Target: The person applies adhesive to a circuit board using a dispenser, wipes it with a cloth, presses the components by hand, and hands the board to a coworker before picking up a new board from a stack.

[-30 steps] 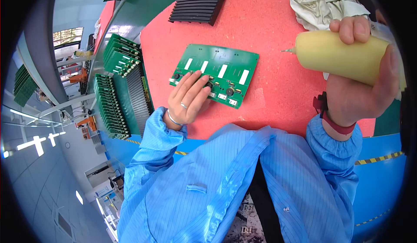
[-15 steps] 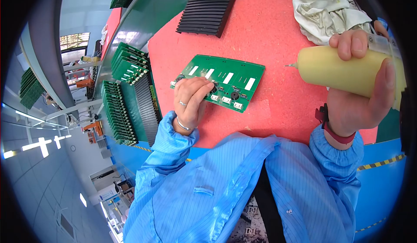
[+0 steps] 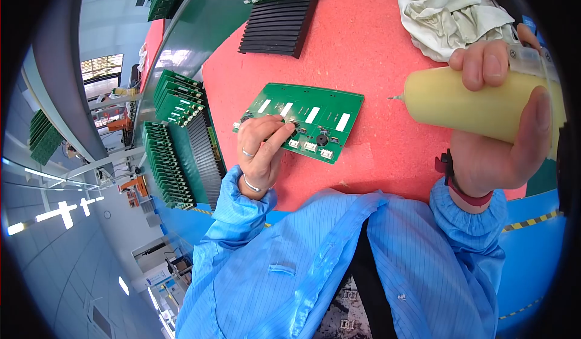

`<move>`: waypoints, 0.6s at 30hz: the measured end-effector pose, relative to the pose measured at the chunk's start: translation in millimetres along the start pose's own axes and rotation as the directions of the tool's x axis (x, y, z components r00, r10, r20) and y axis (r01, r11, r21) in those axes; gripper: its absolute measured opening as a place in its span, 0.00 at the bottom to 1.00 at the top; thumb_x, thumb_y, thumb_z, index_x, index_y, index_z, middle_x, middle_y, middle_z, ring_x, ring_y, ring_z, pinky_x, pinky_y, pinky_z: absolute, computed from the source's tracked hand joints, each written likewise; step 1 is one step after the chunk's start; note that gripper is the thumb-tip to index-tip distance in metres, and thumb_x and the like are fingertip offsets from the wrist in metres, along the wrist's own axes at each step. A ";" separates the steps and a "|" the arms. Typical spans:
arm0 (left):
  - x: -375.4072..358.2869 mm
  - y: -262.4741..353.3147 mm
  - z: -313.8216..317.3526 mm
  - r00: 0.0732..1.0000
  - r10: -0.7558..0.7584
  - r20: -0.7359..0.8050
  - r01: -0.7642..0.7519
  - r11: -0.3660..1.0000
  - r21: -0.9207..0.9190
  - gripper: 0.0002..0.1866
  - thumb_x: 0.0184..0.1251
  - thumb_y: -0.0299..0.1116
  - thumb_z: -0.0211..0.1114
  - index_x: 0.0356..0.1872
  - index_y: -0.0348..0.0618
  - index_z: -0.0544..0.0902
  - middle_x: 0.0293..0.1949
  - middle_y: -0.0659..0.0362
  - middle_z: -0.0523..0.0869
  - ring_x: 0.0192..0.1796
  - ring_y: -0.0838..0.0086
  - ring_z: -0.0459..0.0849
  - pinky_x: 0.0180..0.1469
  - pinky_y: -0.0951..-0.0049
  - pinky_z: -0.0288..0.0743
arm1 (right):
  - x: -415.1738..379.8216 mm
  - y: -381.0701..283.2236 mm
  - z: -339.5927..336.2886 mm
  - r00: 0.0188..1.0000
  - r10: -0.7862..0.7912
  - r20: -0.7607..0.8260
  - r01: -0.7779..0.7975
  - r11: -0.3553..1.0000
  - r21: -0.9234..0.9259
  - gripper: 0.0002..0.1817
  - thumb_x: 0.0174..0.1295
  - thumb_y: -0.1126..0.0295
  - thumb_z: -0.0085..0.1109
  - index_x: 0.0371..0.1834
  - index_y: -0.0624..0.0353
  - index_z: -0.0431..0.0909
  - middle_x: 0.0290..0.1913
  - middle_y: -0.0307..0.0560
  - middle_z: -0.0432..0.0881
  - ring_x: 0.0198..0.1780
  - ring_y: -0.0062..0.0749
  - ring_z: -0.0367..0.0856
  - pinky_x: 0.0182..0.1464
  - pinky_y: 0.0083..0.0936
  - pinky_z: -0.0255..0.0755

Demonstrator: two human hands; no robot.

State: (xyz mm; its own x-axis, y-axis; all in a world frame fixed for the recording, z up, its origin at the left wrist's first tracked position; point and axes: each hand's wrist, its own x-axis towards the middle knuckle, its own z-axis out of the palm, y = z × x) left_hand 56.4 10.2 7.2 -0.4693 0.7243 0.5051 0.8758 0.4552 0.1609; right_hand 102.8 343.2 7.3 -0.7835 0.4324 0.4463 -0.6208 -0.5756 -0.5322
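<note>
A green circuit board (image 3: 315,106) with white label rectangles, black round parts and white connectors lies on the red mat, slightly turned. My left hand (image 3: 261,148), wearing a ring and a bracelet, is closed at the board's near left part, fingertips pinched by a black round component. Exactly what the fingertips grip is partly hidden. At the right, my right hand (image 3: 490,127) is wrapped round a thick yellow glue syringe (image 3: 448,97). Its thin metal needle points left towards the board, with a gap between them.
Black slotted racks (image 3: 275,27) hold upright green boards at the back. More racked boards (image 3: 163,163) stand on the left. A crumpled white cloth (image 3: 445,15) lies at the back right on the red mat (image 3: 363,54).
The view has shifted slightly. The glue syringe in my right hand sits a little further left in view. My left hand stays at the board, its fingers slightly rearranged.
</note>
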 end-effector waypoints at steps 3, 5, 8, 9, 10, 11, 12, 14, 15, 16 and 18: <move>2.9 -0.1 -2.6 1.000 0.002 0.024 -0.002 1.000 0.002 0.21 0.42 0.23 0.69 0.44 0.36 0.85 0.39 0.54 0.82 0.43 0.60 0.84 0.41 0.63 0.73 | -0.2 0.5 -0.8 1.000 -0.003 0.000 0.003 1.000 0.002 0.30 0.70 0.54 0.41 0.66 0.66 0.58 0.42 0.46 0.68 0.42 0.32 0.66 0.54 0.38 0.61; 5.9 0.1 -3.2 0.999 0.004 0.032 -0.004 1.000 0.000 0.21 0.42 0.23 0.69 0.44 0.36 0.85 0.38 0.55 0.82 0.43 0.60 0.84 0.41 0.63 0.73 | -1.1 0.7 0.6 1.000 -0.003 -0.019 0.003 1.000 0.004 0.30 0.70 0.53 0.41 0.66 0.66 0.58 0.41 0.46 0.68 0.42 0.32 0.66 0.54 0.38 0.61; 7.6 -0.4 -2.7 0.999 -0.001 0.033 0.001 1.000 -0.001 0.20 0.42 0.22 0.69 0.43 0.36 0.85 0.38 0.55 0.82 0.43 0.59 0.84 0.41 0.63 0.74 | -2.1 1.6 2.1 1.000 0.009 -0.015 -0.008 0.999 0.043 0.30 0.70 0.53 0.41 0.67 0.66 0.58 0.41 0.45 0.68 0.42 0.31 0.66 0.54 0.38 0.61; 7.3 -0.4 -2.9 0.999 -0.007 0.035 0.007 1.000 0.005 0.20 0.42 0.22 0.69 0.43 0.36 0.85 0.38 0.55 0.82 0.43 0.59 0.84 0.42 0.63 0.74 | -2.0 1.7 2.0 1.000 0.016 -0.011 -0.016 0.998 0.054 0.31 0.70 0.53 0.41 0.67 0.66 0.57 0.41 0.45 0.68 0.42 0.31 0.66 0.53 0.38 0.61; 6.9 -0.2 -3.1 0.999 -0.013 0.037 0.013 1.000 0.010 0.20 0.42 0.22 0.69 0.43 0.35 0.85 0.38 0.54 0.82 0.43 0.59 0.84 0.42 0.63 0.74 | -2.0 1.9 1.9 1.000 0.023 -0.006 -0.023 0.998 0.064 0.31 0.70 0.53 0.41 0.67 0.66 0.57 0.41 0.45 0.68 0.42 0.30 0.66 0.53 0.38 0.61; 6.6 0.0 -3.5 0.999 -0.016 0.044 0.016 1.000 0.014 0.20 0.42 0.22 0.70 0.43 0.35 0.85 0.39 0.54 0.82 0.43 0.59 0.84 0.43 0.63 0.74 | -1.7 1.9 1.3 0.999 0.031 -0.005 -0.031 0.997 0.067 0.31 0.70 0.53 0.41 0.67 0.66 0.56 0.41 0.45 0.68 0.41 0.30 0.66 0.53 0.38 0.61; 6.1 0.3 -4.2 0.999 -0.019 0.051 0.018 1.000 0.019 0.20 0.43 0.22 0.70 0.43 0.35 0.84 0.39 0.54 0.82 0.44 0.59 0.84 0.44 0.63 0.74 | -1.7 1.7 1.2 0.999 0.033 -0.010 -0.032 0.998 0.054 0.31 0.70 0.53 0.41 0.67 0.66 0.56 0.41 0.45 0.68 0.41 0.30 0.66 0.53 0.38 0.61; 4.0 2.1 -4.1 0.998 -0.043 0.041 0.043 0.999 0.013 0.20 0.43 0.21 0.71 0.44 0.34 0.84 0.40 0.53 0.82 0.44 0.59 0.84 0.45 0.64 0.74 | -2.3 1.4 1.5 0.999 0.029 -0.024 -0.029 1.000 0.012 0.31 0.70 0.53 0.41 0.67 0.66 0.56 0.41 0.45 0.68 0.41 0.30 0.66 0.54 0.38 0.61; 1.9 3.6 -3.0 0.998 -0.065 0.025 0.065 0.998 0.003 0.20 0.44 0.21 0.71 0.44 0.34 0.83 0.40 0.53 0.82 0.44 0.59 0.84 0.45 0.64 0.74 | -2.0 1.3 1.1 1.000 0.022 -0.021 -0.023 1.000 -0.016 0.31 0.70 0.53 0.41 0.67 0.66 0.55 0.41 0.45 0.68 0.41 0.31 0.67 0.54 0.38 0.62; 0.9 4.1 -2.6 0.996 -0.087 0.010 0.087 0.996 -0.006 0.21 0.44 0.21 0.71 0.45 0.34 0.83 0.41 0.53 0.82 0.44 0.59 0.84 0.46 0.64 0.74 | -1.7 1.2 0.6 1.000 0.016 -0.018 -0.016 0.999 -0.043 0.31 0.70 0.54 0.41 0.67 0.66 0.55 0.41 0.46 0.68 0.41 0.31 0.67 0.54 0.38 0.62; 1.4 3.3 -3.7 0.997 -0.074 0.018 0.074 0.997 -0.022 0.21 0.45 0.20 0.71 0.45 0.34 0.83 0.41 0.53 0.82 0.44 0.59 0.84 0.45 0.64 0.74 | -1.0 0.6 -1.8 1.000 0.006 0.006 -0.006 0.996 -0.086 0.30 0.70 0.54 0.41 0.66 0.67 0.55 0.41 0.46 0.69 0.41 0.31 0.68 0.53 0.37 0.63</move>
State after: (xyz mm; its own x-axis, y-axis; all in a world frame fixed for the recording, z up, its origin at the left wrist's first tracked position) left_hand 59.0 10.7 11.6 -0.5348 0.6981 0.4761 0.8407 0.4963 0.2166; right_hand 103.1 343.7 5.3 -0.7872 0.4246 0.4472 -0.6163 -0.5167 -0.5943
